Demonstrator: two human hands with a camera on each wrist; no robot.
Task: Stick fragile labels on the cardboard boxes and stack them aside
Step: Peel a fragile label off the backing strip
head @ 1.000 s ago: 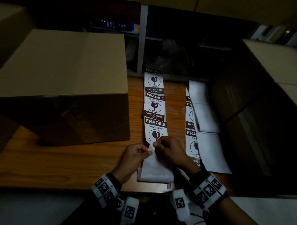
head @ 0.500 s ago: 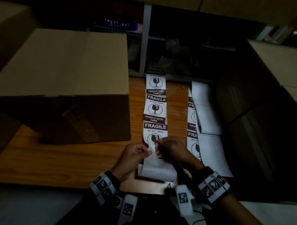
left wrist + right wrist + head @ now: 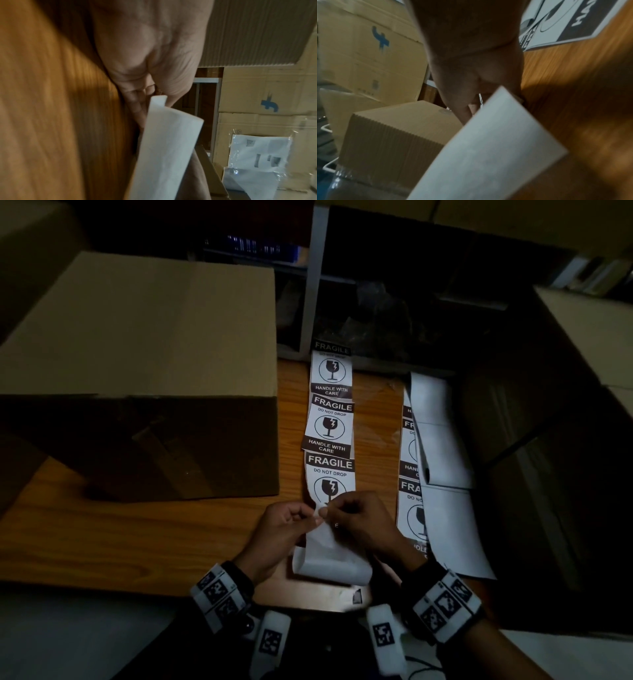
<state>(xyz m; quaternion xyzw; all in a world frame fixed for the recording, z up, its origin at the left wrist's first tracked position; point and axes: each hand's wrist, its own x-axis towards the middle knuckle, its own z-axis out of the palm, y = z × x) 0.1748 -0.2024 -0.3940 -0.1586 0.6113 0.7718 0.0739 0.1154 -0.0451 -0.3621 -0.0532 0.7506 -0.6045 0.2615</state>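
Note:
A strip of black-and-white fragile labels point(image 3: 330, 426) runs down the middle of the wooden table point(image 3: 137, 535). At its near end my left hand point(image 3: 287, 525) pinches the white backing paper point(image 3: 329, 556), also seen as backing paper point(image 3: 168, 148) in the left wrist view. My right hand point(image 3: 359, 518) pinches the nearest fragile label point(image 3: 330, 477) at its lower edge, right beside the left fingertips. The backing paper point(image 3: 488, 148) curls toward me. A large plain cardboard box point(image 3: 137, 364) stands on the table to the left of the strip.
A second label strip point(image 3: 411, 474) with bare white backing sheets point(image 3: 452, 508) over it lies to the right. More cardboard boxes point(image 3: 589, 337) stand at the right edge and behind. A dark shelf unit point(image 3: 394, 285) rises past the table's far edge.
Both hands stay pinched together at the strip's near end and have shifted slightly away from me. The backing curl below them has grown a little.

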